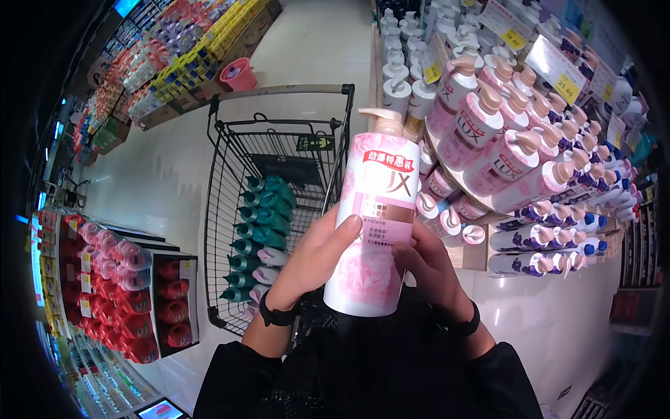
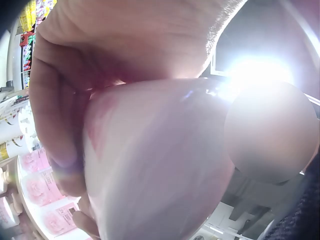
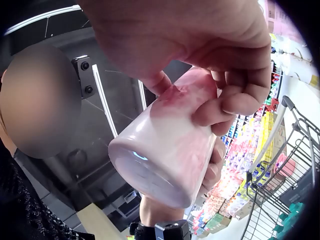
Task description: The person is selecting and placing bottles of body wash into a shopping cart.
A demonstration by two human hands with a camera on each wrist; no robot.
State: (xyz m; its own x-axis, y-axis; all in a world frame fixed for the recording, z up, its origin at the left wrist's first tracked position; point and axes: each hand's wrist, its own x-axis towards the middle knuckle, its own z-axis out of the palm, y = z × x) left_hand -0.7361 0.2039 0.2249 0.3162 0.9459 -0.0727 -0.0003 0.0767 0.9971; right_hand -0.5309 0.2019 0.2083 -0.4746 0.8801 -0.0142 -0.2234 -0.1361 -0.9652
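Observation:
A large pink-and-white LUX pump bottle (image 1: pixel 366 279) is held upright in front of the body in the head view, its label facing up toward the head camera. The left hand (image 1: pixel 317 244) grips its left side, thumb across the front. On the opposite side the right hand (image 1: pixel 434 269) holds it, with the thumb at the label's edge. Seen from the right wrist, the bottle's (image 3: pixel 155 142) white base shows, and the right hand's fingers (image 3: pixel 240 100) bend along its side. In the left wrist view the bottle (image 2: pixel 160 165) fills the middle under the left hand (image 2: pixel 120 45).
A black wire shopping cart (image 1: pixel 279 89) stands ahead, with teal bottles (image 1: pixel 269 227) and several pink-white ones inside. At right, a display holds rows of similar LUX bottles (image 1: pixel 474 126) and price signs (image 1: pixel 555 66). Red jugs (image 1: pixel 132 307) stand at left, and a pink bucket (image 1: pixel 239 75) farther off.

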